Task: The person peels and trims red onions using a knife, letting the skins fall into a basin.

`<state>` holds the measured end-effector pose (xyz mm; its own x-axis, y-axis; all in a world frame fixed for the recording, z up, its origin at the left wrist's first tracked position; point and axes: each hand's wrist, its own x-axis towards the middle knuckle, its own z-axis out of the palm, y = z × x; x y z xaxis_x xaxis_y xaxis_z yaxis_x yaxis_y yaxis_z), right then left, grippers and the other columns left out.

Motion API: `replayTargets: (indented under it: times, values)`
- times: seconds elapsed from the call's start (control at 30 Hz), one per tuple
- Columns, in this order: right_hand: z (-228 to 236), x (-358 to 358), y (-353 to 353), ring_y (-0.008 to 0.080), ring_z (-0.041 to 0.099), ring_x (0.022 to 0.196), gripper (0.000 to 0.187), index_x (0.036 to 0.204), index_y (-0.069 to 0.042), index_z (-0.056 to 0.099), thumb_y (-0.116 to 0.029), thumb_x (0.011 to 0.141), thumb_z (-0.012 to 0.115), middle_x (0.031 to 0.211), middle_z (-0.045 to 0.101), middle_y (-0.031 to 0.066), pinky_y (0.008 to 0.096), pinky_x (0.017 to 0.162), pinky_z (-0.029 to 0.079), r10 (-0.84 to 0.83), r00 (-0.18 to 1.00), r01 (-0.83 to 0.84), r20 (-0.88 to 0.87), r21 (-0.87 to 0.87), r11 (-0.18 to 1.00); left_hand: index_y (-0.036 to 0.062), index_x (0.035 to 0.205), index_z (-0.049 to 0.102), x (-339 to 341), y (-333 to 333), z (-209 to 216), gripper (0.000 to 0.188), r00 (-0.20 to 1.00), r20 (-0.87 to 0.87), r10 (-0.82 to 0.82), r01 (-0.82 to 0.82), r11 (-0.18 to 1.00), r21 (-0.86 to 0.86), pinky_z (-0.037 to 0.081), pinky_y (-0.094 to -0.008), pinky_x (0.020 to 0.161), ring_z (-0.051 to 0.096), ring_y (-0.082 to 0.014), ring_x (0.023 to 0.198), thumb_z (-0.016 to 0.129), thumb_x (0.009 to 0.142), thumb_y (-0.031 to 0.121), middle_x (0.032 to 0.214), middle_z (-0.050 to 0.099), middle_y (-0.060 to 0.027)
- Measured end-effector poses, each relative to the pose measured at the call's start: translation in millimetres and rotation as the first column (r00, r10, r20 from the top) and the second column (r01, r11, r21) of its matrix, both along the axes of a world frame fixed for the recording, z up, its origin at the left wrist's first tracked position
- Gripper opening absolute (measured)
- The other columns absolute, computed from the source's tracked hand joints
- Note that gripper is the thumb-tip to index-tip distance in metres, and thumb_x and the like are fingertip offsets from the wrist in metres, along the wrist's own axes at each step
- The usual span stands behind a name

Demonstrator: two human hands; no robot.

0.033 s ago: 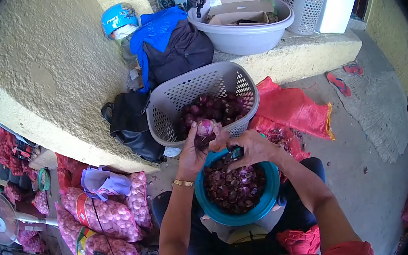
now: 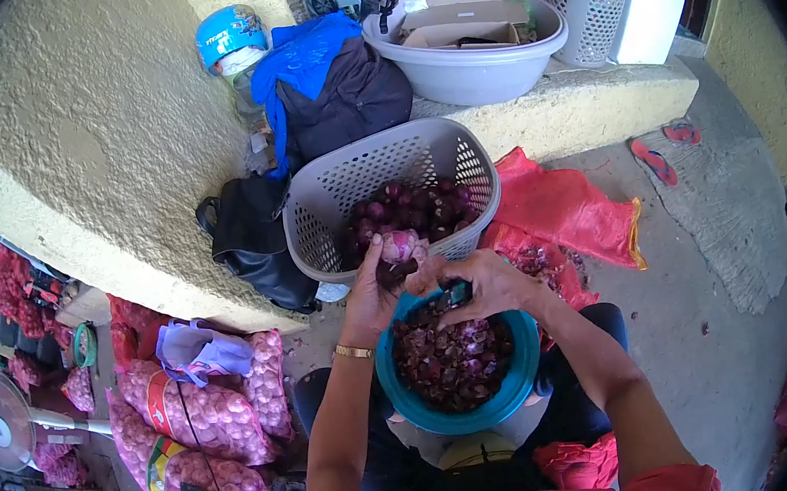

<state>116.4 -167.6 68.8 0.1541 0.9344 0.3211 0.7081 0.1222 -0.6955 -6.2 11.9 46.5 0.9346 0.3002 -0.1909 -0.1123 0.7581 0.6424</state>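
Note:
My left hand point(image 2: 367, 304) is closed around a red onion point(image 2: 402, 245), its pale purple flesh partly bared and its top facing up. Close to it on the right, my right hand point(image 2: 498, 282) grips a small dark tool point(image 2: 458, 292); its working end is too unclear to tell its kind. Both hands are over the gap between a grey basket and a teal basin. Several dark red onions point(image 2: 414, 210) lie in the grey perforated basket point(image 2: 312, 179) ahead. Between my knees, the teal basin point(image 2: 526, 366) holds loose onion skins and pieces point(image 2: 454, 364).
A red mesh sack point(image 2: 567, 203) lies right of the basket, with scraps on it. Black bags point(image 2: 258, 236) stand at its left by the wall. Full onion sacks point(image 2: 211, 423) fill the lower left. A raised ledge point(image 2: 581, 115) at the back carries a large tub point(image 2: 476, 69).

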Motion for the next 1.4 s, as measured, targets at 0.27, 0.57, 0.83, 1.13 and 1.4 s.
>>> replayTargets:
  times: [0.27, 0.57, 0.83, 1.13, 1.4]
  values:
    - [-21, 12, 5, 0.0377, 0.063, 0.065, 0.064, 0.113, 0.003, 0.045, -0.038, 0.076, 0.077, 0.067, 0.057, 0.0178, 0.0419, 0.058, 0.048, -0.299, 0.954, 0.294, -0.021, 0.26, 0.92, 0.0079, 0.102, 0.062, 2, -8, 8, 0.03, 0.975, -0.201, 0.095, -0.03, 0.952, 0.305, 0.059, -0.0304, 0.067, 0.068, -0.0142, 0.082, 0.065, 0.089, 0.034, 0.093, 0.068, -0.0037]
    - [-2, 10, 7, 0.0359, 0.063, 0.08, 0.04, 0.099, -0.005, 0.055, -0.03, 0.075, 0.075, 0.087, 0.063, 0.0142, 0.0427, 0.064, 0.051, -0.254, 0.933, 0.226, 0.256, 0.132, 0.965, 0.0067, 0.103, 0.06, 5, -12, 7, 0.029, 0.977, -0.187, 0.099, -0.027, 0.935, 0.354, 0.059, -0.03, 0.067, 0.066, -0.0125, 0.083, 0.064, 0.091, 0.033, 0.094, 0.065, -0.0026]
    - [-2, 9, 11, 0.0332, 0.062, 0.08, 0.038, 0.09, -0.004, 0.055, -0.037, 0.08, 0.069, 0.082, 0.061, 0.0136, 0.0425, 0.065, 0.05, -0.263, 0.91, 0.225, 0.321, 0.151, 0.963, 0.0074, 0.099, 0.061, 6, -6, -2, 0.03, 0.982, -0.179, 0.056, 0.017, 0.923, 0.385, 0.059, -0.0316, 0.065, 0.065, -0.0114, 0.084, 0.066, 0.089, 0.035, 0.091, 0.065, -0.0012]
    - [-2, 10, 11, 0.0322, 0.063, 0.079, 0.038, 0.088, -0.005, 0.056, -0.04, 0.08, 0.068, 0.082, 0.062, 0.0123, 0.0424, 0.064, 0.051, -0.275, 0.9, 0.245, 0.339, 0.129, 0.961, 0.0061, 0.097, 0.062, 4, -10, 6, 0.034, 0.971, -0.214, 0.105, 0.005, 0.888, 0.459, 0.057, -0.0274, 0.067, 0.064, -0.009, 0.079, 0.068, 0.087, 0.038, 0.092, 0.065, -0.0012]
    - [0, 12, 11, 0.0308, 0.063, 0.082, 0.038, 0.089, -0.005, 0.057, -0.041, 0.08, 0.068, 0.084, 0.062, 0.0108, 0.0411, 0.067, 0.051, -0.257, 0.894, 0.232, 0.367, 0.111, 0.966, 0.0064, 0.092, 0.064, 7, -10, 0, 0.032, 0.972, -0.196, 0.127, -0.015, 0.872, 0.489, 0.052, -0.0246, 0.068, 0.061, -0.0064, 0.078, 0.07, 0.086, 0.037, 0.09, 0.065, -0.001]
